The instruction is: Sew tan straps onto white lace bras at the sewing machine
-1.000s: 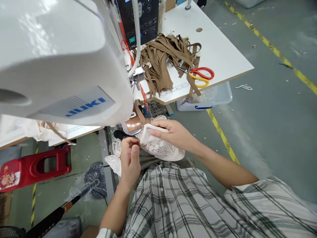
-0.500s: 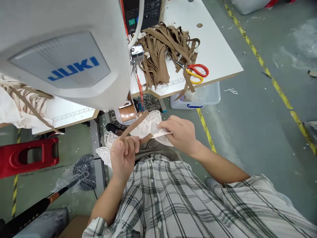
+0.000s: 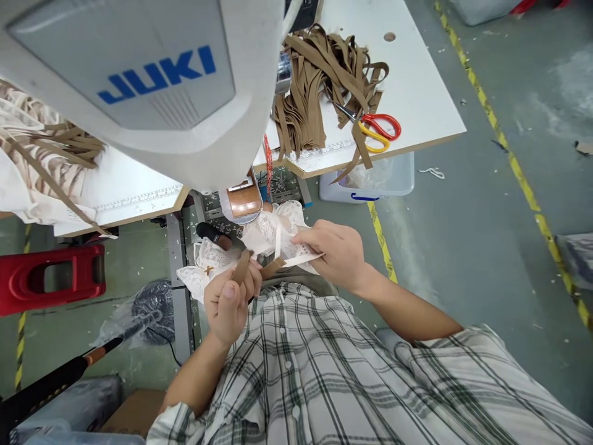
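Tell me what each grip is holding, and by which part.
The left grip holds a brown strap partway along, one stretch jutting upward; the right grip pinches white lace fabric near its plain white edging.

Left hand (image 3: 230, 301): closed around a brown strap (image 3: 241, 268)
Right hand (image 3: 336, 254): pinching white lace fabric (image 3: 280, 224)
Sewing machine (image 3: 248, 117): marked JUKI, beyond the hands
Scissors (image 3: 365, 120): on the white table (image 3: 428, 102), touching piled brown strips (image 3: 308, 114)
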{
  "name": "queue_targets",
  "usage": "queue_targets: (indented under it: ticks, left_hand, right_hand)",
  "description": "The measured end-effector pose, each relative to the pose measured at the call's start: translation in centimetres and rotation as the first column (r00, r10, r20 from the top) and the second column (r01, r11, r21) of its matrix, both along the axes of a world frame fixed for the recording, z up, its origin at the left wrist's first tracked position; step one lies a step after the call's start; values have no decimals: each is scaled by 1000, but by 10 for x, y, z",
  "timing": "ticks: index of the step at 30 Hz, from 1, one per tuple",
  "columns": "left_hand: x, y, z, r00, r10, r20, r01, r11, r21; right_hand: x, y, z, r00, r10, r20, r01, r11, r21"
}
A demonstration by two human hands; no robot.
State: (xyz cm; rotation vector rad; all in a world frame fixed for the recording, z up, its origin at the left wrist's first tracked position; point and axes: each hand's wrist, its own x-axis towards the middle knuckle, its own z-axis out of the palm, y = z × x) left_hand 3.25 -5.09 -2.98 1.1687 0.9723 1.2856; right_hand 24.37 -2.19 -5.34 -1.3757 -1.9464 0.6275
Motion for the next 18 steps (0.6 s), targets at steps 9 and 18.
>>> queue_targets:
  ticks: [9, 18]
  left_hand:
    - [-30, 0, -52, 838, -145, -525, 219, 972, 82]
    - [-20, 11, -155, 715, -69, -696, 131, 991, 37]
  right_hand:
    - [-18, -6, -13, 714, -225, -663, -307, 751, -585]
    - [19, -18, 0, 705, -266, -658, -39, 911, -411]
